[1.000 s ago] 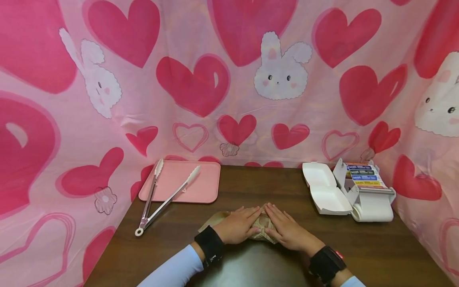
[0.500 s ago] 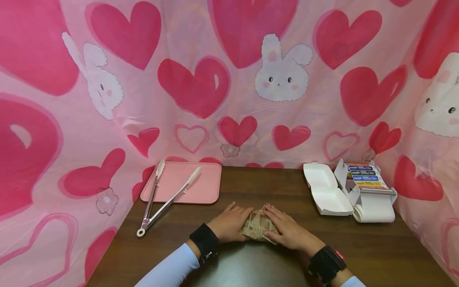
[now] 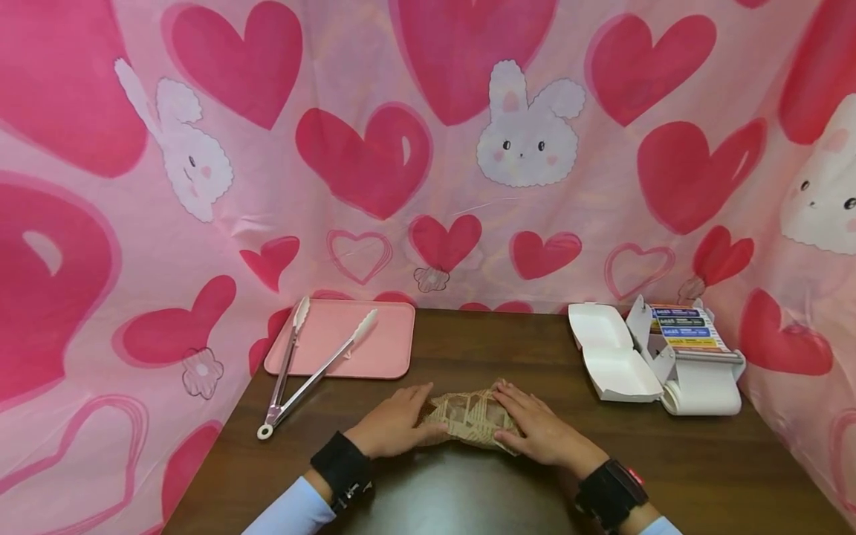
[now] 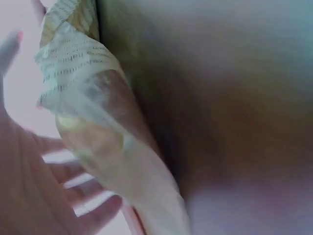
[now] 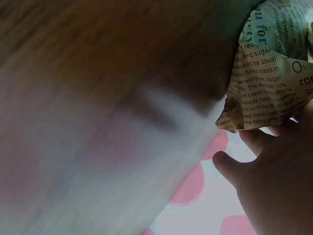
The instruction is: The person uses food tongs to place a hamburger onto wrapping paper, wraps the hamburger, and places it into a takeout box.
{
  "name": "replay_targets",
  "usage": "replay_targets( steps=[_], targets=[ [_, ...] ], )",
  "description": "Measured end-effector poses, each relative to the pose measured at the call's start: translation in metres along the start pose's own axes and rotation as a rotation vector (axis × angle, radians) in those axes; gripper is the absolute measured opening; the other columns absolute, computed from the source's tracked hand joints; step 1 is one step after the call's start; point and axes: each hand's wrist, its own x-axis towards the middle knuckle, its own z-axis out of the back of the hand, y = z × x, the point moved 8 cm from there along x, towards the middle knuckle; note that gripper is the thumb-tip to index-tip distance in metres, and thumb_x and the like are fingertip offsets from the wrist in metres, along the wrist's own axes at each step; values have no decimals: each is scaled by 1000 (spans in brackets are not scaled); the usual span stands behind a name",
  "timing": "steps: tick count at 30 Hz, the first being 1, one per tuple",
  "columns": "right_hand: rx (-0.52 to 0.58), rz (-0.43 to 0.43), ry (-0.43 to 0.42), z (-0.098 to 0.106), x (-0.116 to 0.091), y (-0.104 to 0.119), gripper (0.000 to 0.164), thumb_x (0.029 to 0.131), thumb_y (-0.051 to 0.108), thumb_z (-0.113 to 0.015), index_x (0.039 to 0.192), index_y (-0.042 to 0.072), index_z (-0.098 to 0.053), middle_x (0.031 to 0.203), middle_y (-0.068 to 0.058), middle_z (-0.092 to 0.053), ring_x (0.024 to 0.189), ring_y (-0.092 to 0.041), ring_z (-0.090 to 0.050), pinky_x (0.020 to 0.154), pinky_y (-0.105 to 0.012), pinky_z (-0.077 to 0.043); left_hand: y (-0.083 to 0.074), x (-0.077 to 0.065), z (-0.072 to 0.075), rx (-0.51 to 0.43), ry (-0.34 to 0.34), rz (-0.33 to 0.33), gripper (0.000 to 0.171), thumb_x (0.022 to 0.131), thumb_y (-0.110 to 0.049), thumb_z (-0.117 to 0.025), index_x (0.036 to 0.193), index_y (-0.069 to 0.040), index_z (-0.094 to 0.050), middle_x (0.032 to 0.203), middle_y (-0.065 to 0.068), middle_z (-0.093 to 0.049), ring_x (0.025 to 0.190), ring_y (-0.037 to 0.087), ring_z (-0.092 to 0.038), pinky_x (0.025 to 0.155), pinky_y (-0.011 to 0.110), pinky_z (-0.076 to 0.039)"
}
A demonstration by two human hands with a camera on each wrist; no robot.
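A bundle wrapped in tan newsprint-patterned paper [image 3: 471, 417] lies on the brown table in front of the person. Its contents are hidden. At its left end is the left hand [image 3: 391, 422], fingers extended and thumb by the near edge. The left wrist view shows that hand's spread fingers [image 4: 80, 191] alongside the crumpled, partly see-through paper [image 4: 78, 58]. Against the bundle's right end rests the right hand [image 3: 545, 427], with its fingers mostly straight. In the right wrist view, the thumb and fingers of the right hand [image 5: 279, 181] are next to the folded printed paper [image 5: 264, 83].
Metal tongs [image 3: 314, 379] with white tips lie spread, partly over a pink tray [image 3: 384, 349] at back left. At back right, an open white clamshell box [image 3: 618, 368] stands beside a white dispenser [image 3: 702, 364] with a paper roll and colourful boxes. A heart-patterned curtain [image 3: 455, 171] surrounds the table.
My left hand has slid left from the bundle's middle to its left end, uncovering more of the printed paper. The right hand stays almost in place on the right end.
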Motion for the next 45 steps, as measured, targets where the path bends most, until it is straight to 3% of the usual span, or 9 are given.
replay_targets(
  steps=[4, 9, 15, 24, 30, 33, 36, 42, 45],
  targets=[
    [3, -2, -1, 1, -2, 2, 69, 100, 43, -61, 152, 1, -41, 160, -20, -34, 148, -42, -29, 110, -69, -28, 22, -33, 10, 1, -84, 110, 62, 104, -53, -48, 131, 2, -59, 126, 17, -61, 121, 34, -54, 101, 50, -47],
    [-1, -4, -30, 6, -4, 2, 69, 100, 42, -62, 151, -1, -42, 158, -22, -37, 147, -43, -31, 109, -71, -28, 35, -51, 16, -15, -145, 191, 33, 101, -35, -62, 107, -2, -66, 98, 8, -62, 101, 30, -58, 88, 49, -50],
    [15, -21, -12, 0, -2, -2, 71, 100, 45, -60, 153, 2, -40, 160, -19, -35, 149, -40, -28, 112, -69, -26, 49, -56, 13, -130, -160, 264, 22, 94, -27, -70, 96, -5, -66, 91, 6, -62, 93, 27, -59, 81, 46, -49],
    [-19, 27, -31, -1, 0, -1, 70, 100, 43, -62, 152, 1, -42, 160, -19, -36, 147, -42, -31, 111, -67, -29, 61, -53, 11, -249, -223, 276, 15, 95, -13, -68, 84, -12, -58, 80, -1, -51, 76, 16, -46, 67, 32, -39],
    [-90, 94, -60, 12, 5, 6, 66, 96, 37, -69, 148, 2, -49, 148, -14, -46, 137, -36, -40, 105, -57, -42, 57, -55, 12, -525, -207, 275, 10, 99, -12, -62, 92, -10, -55, 72, 0, -57, 64, 15, -55, 56, 29, -43],
    [-107, 103, -4, 15, 10, 7, 63, 97, 36, -69, 149, 6, -49, 145, -9, -47, 132, -29, -40, 101, -52, -46, 48, -59, 10, -646, -182, 208, 10, 99, -9, -61, 107, -7, -55, 72, 1, -63, 63, 15, -62, 56, 28, -49],
    [-120, 152, 43, 17, 15, 9, 60, 96, 30, -70, 150, 10, -50, 146, -9, -50, 131, -30, -42, 101, -53, -46, 31, -68, 7, -663, -125, 67, 22, 98, -6, -60, 120, -9, -56, 79, -2, -69, 65, 10, -63, 58, 26, -50],
    [-163, 245, 65, 21, 21, 18, 59, 91, 11, -74, 146, 11, -55, 147, -12, -55, 133, -43, -44, 102, -60, -44, -22, -92, -13, -505, 174, -306, 30, 97, -5, -60, 123, -20, -62, 109, -12, -66, 90, -4, -58, 76, 18, -49],
    [-198, 263, 39, 21, 24, 23, 57, 89, 1, -73, 143, 12, -59, 145, -10, -55, 130, -39, -45, 99, -53, -48, -44, -98, -17, -326, 174, -454, 30, 96, -6, -63, 121, -24, -63, 110, -13, -62, 95, -5, -56, 80, 12, -45]
  ],
)
